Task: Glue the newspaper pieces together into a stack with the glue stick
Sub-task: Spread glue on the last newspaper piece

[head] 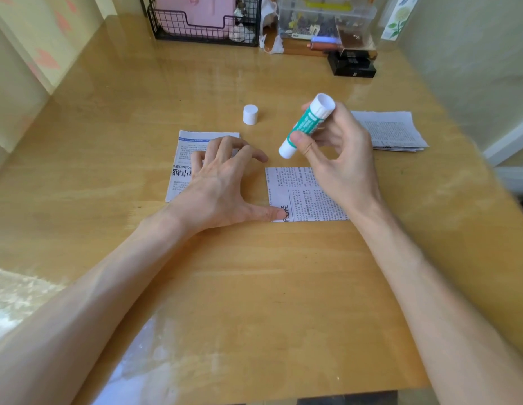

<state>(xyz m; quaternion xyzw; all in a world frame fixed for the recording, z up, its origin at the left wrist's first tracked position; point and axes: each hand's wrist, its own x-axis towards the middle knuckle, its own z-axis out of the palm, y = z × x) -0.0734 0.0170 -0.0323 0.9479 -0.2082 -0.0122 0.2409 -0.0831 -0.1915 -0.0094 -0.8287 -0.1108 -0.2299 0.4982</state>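
Note:
My right hand grips a green and white glue stick, uncapped and tilted in the air above the desk. Its white cap stands upright on the wood behind the papers. Below that hand lies one newspaper piece. My left hand is spread flat, its thumb pressing the near left corner of that piece while its fingers reach over a second newspaper piece to the left. A small pile of further pieces sits at the right.
The wooden desk has a black wire basket holding a pink case at the back, a clear plastic box of small items beside it, and a black box in front. Walls close both sides.

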